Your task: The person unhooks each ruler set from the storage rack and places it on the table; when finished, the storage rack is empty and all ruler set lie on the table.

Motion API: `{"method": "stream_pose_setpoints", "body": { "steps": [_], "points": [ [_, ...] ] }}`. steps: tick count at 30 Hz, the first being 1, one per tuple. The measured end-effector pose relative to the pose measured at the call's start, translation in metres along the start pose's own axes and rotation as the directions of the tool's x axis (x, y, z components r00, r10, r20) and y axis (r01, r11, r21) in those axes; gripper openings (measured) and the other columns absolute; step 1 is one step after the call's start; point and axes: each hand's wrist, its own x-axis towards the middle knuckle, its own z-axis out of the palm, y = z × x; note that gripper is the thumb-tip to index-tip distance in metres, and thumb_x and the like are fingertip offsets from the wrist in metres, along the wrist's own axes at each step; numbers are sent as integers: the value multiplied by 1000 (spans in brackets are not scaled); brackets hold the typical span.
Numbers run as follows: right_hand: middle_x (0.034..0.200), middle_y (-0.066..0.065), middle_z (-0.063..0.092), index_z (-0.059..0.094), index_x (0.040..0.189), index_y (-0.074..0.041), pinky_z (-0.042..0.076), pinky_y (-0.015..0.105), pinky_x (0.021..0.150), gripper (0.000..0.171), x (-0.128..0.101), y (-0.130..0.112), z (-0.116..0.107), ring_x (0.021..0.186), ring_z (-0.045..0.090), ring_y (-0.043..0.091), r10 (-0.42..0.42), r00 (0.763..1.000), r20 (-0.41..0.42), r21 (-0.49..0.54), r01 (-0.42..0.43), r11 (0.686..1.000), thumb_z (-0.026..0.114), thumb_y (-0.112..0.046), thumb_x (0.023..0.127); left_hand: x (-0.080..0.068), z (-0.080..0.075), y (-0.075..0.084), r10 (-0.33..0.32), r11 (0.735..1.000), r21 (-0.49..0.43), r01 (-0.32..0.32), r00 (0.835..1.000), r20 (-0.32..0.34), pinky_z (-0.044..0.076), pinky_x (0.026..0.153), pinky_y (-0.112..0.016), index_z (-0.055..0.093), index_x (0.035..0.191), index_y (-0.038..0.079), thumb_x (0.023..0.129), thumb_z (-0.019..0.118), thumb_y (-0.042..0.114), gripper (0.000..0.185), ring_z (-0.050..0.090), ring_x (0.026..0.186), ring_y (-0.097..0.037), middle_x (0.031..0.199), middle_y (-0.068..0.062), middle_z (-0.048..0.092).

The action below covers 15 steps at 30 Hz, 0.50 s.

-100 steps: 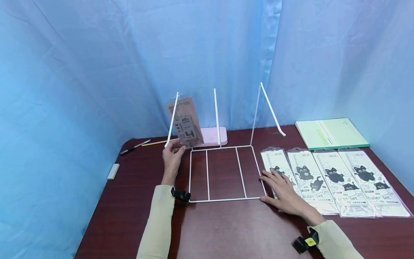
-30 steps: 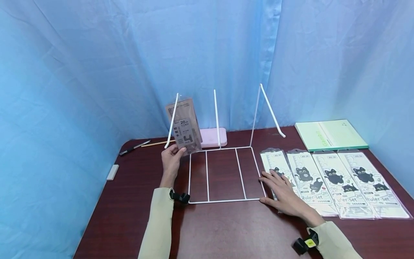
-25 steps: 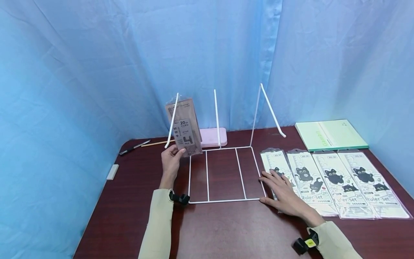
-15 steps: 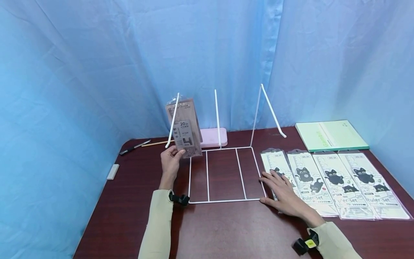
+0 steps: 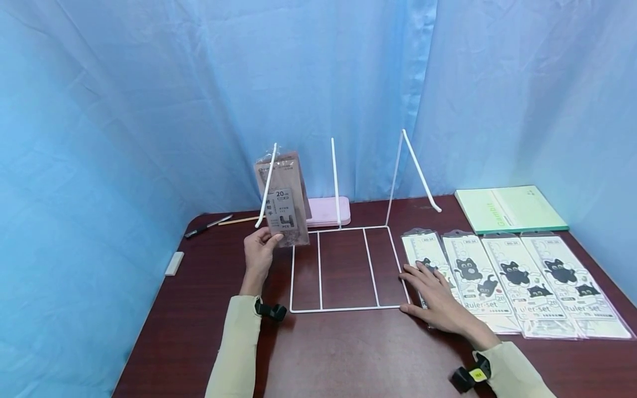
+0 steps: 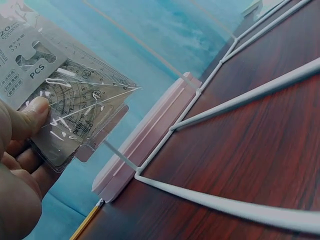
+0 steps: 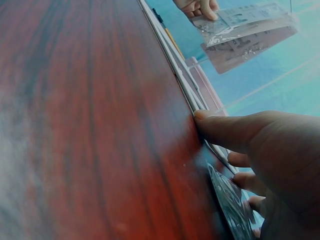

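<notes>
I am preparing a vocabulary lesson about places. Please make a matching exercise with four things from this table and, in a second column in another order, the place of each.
Things:
1. ruler packet
2. green book
3. eraser
4. pink case

Places:
A. near the table's left edge
B. behind the wire rack
C. held up by the left hand
D. far right, behind the row of cat ruler sets

Pairs: 1-C, 2-D, 3-A, 4-B
</notes>
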Motion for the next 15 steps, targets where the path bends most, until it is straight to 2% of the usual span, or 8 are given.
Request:
{"method": "stream_pose_setpoints", "body": {
  "steps": [9,15],
  "points": [
    [151,21,47,55,140,-5,20,70,108,65,-1,-2,-2,142,32,52,21,1000,16,-12,-21,1000,77,-34,85,-4,-6,4,-31,999,26,30,999,24,46,56,-21,74,101,-9,86,74,0,17,62,66,-11,96,-32,73],
    [153,21,45,54,141,-4,18,70,111,66,1,-3,-2,144,30,52,41,998,48,-5,-40,999,76,-34,87,-8,-10,7,-57,997,45,56,998,28,50,60,-25,74,103,-8,87,74,1,18,64,70,-8,99,-30,74]
  ]
}}
